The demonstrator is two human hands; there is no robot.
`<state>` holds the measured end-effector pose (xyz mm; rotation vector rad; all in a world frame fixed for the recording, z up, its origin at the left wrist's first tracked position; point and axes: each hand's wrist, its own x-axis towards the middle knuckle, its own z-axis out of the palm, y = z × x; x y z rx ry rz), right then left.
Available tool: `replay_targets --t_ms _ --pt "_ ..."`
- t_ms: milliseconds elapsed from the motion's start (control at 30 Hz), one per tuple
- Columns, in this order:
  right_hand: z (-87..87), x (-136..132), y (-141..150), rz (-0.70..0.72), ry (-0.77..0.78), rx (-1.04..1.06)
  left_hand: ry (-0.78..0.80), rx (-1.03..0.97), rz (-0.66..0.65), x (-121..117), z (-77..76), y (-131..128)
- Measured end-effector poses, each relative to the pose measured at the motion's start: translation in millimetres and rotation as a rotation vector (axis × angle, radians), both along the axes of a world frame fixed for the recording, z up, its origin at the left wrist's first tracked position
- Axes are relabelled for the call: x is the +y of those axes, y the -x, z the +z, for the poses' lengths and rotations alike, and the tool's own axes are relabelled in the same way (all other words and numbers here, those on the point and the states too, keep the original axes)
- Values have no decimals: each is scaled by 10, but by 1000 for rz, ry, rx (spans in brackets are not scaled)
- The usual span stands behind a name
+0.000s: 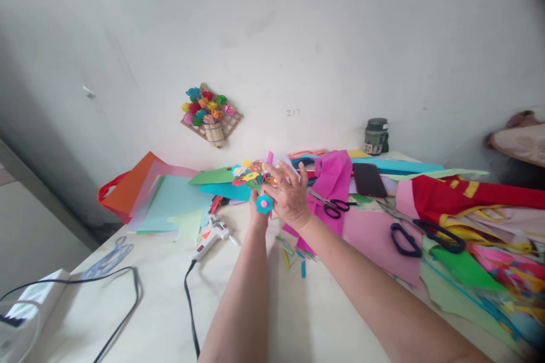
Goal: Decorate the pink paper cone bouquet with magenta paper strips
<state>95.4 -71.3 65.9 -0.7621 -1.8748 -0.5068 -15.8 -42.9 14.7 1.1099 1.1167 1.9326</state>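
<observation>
A small bunch of colourful paper flowers is held up over the middle of the table. My left hand is closed around its lower part, with most of the fingers hidden behind the flowers. One blue paper flower with a pink centre hangs at the near side, in front of that hand. My right hand reaches in from the right with its fingers spread over the bunch. Its thumb is by the blue flower and seems to touch the blooms.
Left of my arms lies a white glue gun with a black cord. Coloured paper sheets spread along the wall. Black-handled scissors, larger scissors, a phone and a dark jar are on the right.
</observation>
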Motion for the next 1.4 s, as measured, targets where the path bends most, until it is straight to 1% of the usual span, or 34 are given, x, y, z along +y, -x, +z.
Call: replay_targets --t_ms 133,300,400,667,800,933,1200,1400 --pt "73 17 -35 -24 58 62 -65 32 25 10 10 -36" --pt "158 34 -70 -68 163 103 15 25 60 -21 40 -81" --pt "183 31 -78 -59 193 88 27 14 63 -30 61 -103" --pt "177 35 -54 -40 186 79 16 10 79 -70 105 -140" --pt "187 35 -51 -34 214 119 6 18 49 -81 126 -161" --pt "185 55 -69 -36 227 107 -42 43 28 -44 103 -153" --pt "205 84 -101 -41 246 84 -14 22 2 -33 65 -142" --pt "207 66 -85 -40 239 43 -16 23 12 -37 54 -144"
